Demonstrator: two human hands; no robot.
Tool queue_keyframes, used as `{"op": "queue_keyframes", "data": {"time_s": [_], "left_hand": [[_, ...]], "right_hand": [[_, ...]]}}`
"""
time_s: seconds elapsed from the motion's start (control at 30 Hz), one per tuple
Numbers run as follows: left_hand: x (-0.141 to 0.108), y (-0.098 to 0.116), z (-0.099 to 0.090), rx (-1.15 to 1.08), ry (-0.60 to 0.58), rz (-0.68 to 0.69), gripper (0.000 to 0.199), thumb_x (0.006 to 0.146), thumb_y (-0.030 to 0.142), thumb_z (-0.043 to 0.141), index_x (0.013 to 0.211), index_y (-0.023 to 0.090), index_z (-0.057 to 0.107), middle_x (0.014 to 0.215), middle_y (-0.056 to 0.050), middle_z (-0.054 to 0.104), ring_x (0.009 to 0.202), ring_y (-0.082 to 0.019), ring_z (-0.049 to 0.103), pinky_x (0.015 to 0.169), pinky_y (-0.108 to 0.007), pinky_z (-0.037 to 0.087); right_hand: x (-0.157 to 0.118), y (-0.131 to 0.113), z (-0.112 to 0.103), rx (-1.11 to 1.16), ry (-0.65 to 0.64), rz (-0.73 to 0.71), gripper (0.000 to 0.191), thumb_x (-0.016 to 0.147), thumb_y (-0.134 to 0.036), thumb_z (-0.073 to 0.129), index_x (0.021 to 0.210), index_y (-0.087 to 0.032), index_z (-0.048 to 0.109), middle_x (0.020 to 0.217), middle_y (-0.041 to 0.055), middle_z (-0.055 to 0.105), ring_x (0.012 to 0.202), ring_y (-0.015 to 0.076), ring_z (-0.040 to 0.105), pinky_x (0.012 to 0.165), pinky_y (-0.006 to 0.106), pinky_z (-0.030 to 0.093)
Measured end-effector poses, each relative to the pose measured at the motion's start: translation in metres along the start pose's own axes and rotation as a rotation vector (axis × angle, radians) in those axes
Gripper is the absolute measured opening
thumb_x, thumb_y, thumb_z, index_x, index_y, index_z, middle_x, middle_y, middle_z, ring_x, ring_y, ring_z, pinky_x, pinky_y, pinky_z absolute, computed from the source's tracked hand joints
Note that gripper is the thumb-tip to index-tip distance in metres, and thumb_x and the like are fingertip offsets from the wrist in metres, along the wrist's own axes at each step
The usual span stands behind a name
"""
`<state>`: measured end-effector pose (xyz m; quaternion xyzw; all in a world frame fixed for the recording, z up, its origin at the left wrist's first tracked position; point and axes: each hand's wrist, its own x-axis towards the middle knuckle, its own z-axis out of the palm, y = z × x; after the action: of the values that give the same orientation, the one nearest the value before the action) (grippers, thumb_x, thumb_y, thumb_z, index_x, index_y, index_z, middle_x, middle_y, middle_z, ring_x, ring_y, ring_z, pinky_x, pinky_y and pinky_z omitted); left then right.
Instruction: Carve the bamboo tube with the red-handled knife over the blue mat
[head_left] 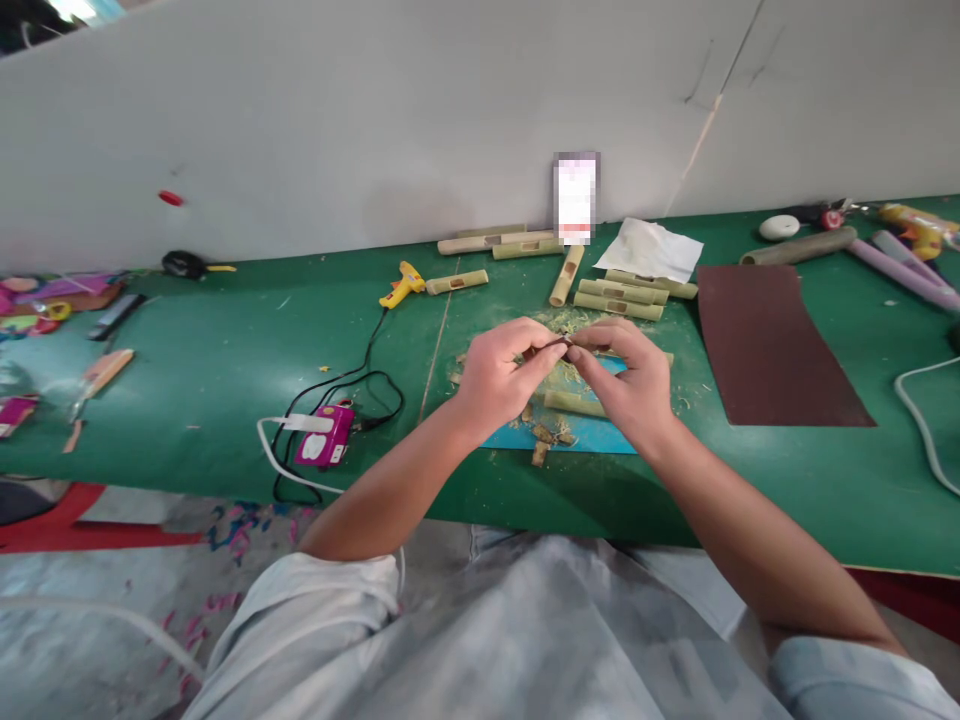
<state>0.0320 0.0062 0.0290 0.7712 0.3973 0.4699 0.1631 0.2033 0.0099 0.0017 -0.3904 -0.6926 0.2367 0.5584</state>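
Observation:
My left hand (501, 378) and my right hand (628, 380) meet fingertip to fingertip above a blue mat (504, 436). Both pinch a small dark brown piece (568, 344); fingers cover most of it, so its kind is unclear. Below them, a cut bamboo tube (576, 403) lies on the mat, partly behind my right hand. Pale shavings (571, 322) are scattered beyond my fingers, and several brown bamboo scraps (553, 432) lie near the mat's front edge.
Slotted bamboo tubes (619, 291) lie farther back on the green table (225, 350). A yellow glue gun (403, 285) and purple power adapter (325, 436) with cables lie left. A brown sheet (776, 345) and white paper (649, 250) are right. A blurred phone-like screen (576, 197) leans against the wall.

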Motion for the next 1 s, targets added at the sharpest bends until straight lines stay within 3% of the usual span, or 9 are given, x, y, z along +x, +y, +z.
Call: {"op": "queue_keyframes", "data": {"time_s": [0.1,0.23,0.47,0.57,0.73,0.87,1.0], "left_hand": [[-0.001,0.001,0.000,-0.002,-0.003,-0.016,0.015,0.091,0.022,0.062,0.078,0.017,0.066,0.080,-0.002,0.068,0.071,-0.011,0.061,0.065,-0.022,0.049],[-0.002,0.001,0.001,0.016,0.041,-0.001,0.008,0.089,0.024,0.065,0.087,0.017,0.070,0.083,-0.003,0.070,0.072,-0.011,0.063,0.066,-0.022,0.051],[-0.005,0.001,0.001,0.022,0.080,-0.051,0.021,0.090,0.027,0.065,0.071,0.017,0.065,0.072,-0.001,0.067,0.067,-0.010,0.061,0.064,-0.022,0.049],[-0.006,0.000,0.001,-0.080,0.050,-0.139,0.023,0.091,0.033,0.064,0.073,0.018,0.066,0.072,-0.001,0.067,0.067,-0.011,0.061,0.064,-0.023,0.050],[-0.008,-0.007,0.003,-0.325,-0.003,-0.410,0.027,0.090,0.043,0.064,0.078,0.019,0.068,0.059,0.002,0.061,0.050,-0.009,0.051,0.045,-0.021,0.038],[-0.009,-0.013,0.005,-0.486,-0.014,-0.489,0.021,0.085,0.038,0.069,0.079,0.019,0.069,0.071,-0.001,0.067,0.058,-0.010,0.058,0.052,-0.021,0.045],[-0.007,-0.018,0.005,-0.577,-0.116,-0.579,0.024,0.087,0.038,0.067,0.101,0.019,0.070,0.099,-0.008,0.073,0.085,-0.017,0.069,0.068,-0.026,0.055]], "right_hand": [[0.000,0.002,0.000,0.010,0.004,-0.019,0.009,0.086,-0.025,0.065,0.078,-0.024,0.063,0.081,0.0010,0.068,0.080,0.0170,0.062,0.075,0.035,0.049],[-0.001,0.002,-0.001,0.010,-0.103,-0.034,0.007,0.088,-0.025,0.064,0.081,-0.024,0.064,0.085,0.0024,0.068,0.083,0.0173,0.062,0.077,0.036,0.049],[-0.003,-0.001,0.001,-0.005,-0.125,-0.006,0.010,0.087,-0.027,0.065,0.078,-0.024,0.062,0.084,0.0021,0.068,0.082,0.0175,0.062,0.076,0.036,0.049],[-0.004,0.000,0.002,0.005,-0.107,-0.020,0.010,0.087,-0.025,0.064,0.078,-0.024,0.061,0.082,0.0018,0.066,0.080,0.0166,0.062,0.074,0.034,0.048],[-0.008,0.007,0.000,-0.086,-0.092,0.042,0.008,0.087,-0.026,0.064,0.080,-0.023,0.063,0.073,0.0000,0.062,0.067,0.0143,0.056,0.063,0.030,0.045],[-0.008,0.011,-0.002,-0.114,-0.089,0.059,0.010,0.087,-0.029,0.065,0.079,-0.023,0.063,0.071,-0.0004,0.061,0.065,0.0141,0.054,0.063,0.031,0.044],[-0.005,0.011,-0.004,-0.113,-0.100,0.036,0.012,0.087,-0.028,0.064,0.076,-0.023,0.062,0.070,-0.0004,0.061,0.065,0.0140,0.054,0.064,0.031,0.044]]}}
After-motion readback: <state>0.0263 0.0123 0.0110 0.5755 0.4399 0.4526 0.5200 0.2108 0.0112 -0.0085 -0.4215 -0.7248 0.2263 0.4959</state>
